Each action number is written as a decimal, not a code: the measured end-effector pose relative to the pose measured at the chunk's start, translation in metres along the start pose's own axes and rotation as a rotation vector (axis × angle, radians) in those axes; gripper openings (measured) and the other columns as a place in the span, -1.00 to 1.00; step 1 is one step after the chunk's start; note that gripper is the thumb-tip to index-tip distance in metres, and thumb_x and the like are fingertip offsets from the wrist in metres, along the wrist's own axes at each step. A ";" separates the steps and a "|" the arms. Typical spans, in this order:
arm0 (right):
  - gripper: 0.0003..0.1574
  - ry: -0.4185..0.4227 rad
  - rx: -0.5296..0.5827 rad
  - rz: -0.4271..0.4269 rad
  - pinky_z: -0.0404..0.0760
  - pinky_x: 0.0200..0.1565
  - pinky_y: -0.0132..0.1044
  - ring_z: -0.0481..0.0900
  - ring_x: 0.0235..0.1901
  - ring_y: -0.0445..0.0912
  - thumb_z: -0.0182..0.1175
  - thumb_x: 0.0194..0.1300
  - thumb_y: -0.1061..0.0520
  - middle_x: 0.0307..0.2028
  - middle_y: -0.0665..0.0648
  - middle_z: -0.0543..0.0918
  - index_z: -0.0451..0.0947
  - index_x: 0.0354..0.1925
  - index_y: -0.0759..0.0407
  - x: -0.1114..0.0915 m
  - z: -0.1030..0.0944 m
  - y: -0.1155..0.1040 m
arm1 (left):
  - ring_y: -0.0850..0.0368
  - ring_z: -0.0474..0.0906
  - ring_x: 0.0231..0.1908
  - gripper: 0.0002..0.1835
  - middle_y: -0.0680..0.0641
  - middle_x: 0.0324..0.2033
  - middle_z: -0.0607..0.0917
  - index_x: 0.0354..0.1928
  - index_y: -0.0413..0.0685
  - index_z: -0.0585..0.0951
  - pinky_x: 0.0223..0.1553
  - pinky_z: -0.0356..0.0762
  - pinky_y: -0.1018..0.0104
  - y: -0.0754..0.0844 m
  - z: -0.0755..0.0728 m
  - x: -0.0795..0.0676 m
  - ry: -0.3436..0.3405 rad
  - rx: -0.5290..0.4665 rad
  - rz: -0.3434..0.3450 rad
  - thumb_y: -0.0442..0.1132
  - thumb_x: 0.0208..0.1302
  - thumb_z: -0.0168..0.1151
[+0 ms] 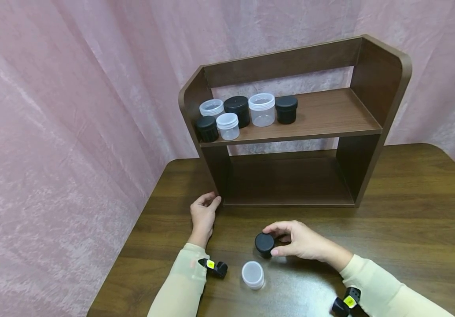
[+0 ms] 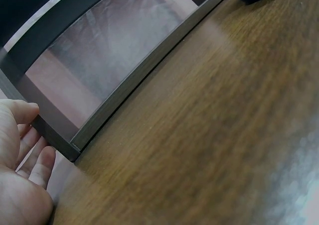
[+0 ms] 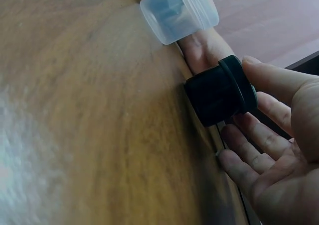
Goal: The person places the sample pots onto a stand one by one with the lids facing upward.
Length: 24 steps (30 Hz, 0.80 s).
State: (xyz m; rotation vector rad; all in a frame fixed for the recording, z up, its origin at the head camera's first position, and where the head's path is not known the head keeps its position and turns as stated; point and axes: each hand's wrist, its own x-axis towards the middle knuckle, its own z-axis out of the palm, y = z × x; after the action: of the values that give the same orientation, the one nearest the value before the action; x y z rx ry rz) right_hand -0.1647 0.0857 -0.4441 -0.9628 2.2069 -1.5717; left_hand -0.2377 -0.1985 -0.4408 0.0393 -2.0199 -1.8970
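Note:
My right hand [image 1: 300, 241] holds a small black lidded jar [image 1: 265, 244] between thumb and forefinger. In the right wrist view the thumb lies against the lid of the black jar [image 3: 222, 91], and the other fingers are spread below it. Just in front of it on the table stands a translucent jar [image 1: 253, 275] with a whitish lid. At the lower left corner of the brown two-tier shelf [image 1: 291, 204], my left hand [image 1: 203, 215] touches the side panel. The left wrist view shows its thumb at the panel's front edge [image 2: 52, 135] and loosely bent fingers along the outside.
On the upper tier, toward the left, are black jars [image 1: 286, 110] and clear jars [image 1: 262, 110] in a cluster. The shelf stands at the back of the wooden table [image 1: 409, 211]. A pink curtain [image 1: 93, 110] hangs behind and to the left.

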 end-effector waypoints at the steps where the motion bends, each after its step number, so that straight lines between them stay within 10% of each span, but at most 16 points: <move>1: -0.39 0.005 -0.007 0.007 0.55 0.01 -0.11 0.58 -0.02 -0.01 0.44 0.11 0.09 -0.06 0.08 0.66 0.51 0.11 0.18 0.000 0.000 0.000 | 0.14 0.58 -0.26 -0.77 -0.28 -0.23 0.69 -0.18 -0.40 0.66 -0.26 0.50 0.47 0.000 0.000 -0.001 0.000 -0.001 0.006 -0.42 0.12 0.38; 24: -0.44 0.031 0.022 0.041 0.56 0.00 -0.10 0.57 -0.03 0.04 0.46 0.07 0.13 -0.08 0.09 0.65 0.53 0.04 0.17 0.004 0.003 -0.002 | -0.03 0.57 -0.22 -0.77 -0.34 -0.21 0.67 -0.18 -0.44 0.65 -0.27 0.49 0.49 0.003 0.001 -0.002 0.000 0.000 0.015 -0.43 0.13 0.36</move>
State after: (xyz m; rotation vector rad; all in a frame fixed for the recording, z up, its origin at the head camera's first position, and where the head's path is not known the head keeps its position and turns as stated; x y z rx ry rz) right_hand -0.1648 0.0806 -0.4426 -0.8869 2.2108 -1.5990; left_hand -0.2358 -0.1967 -0.4385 0.0243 -2.0142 -1.8878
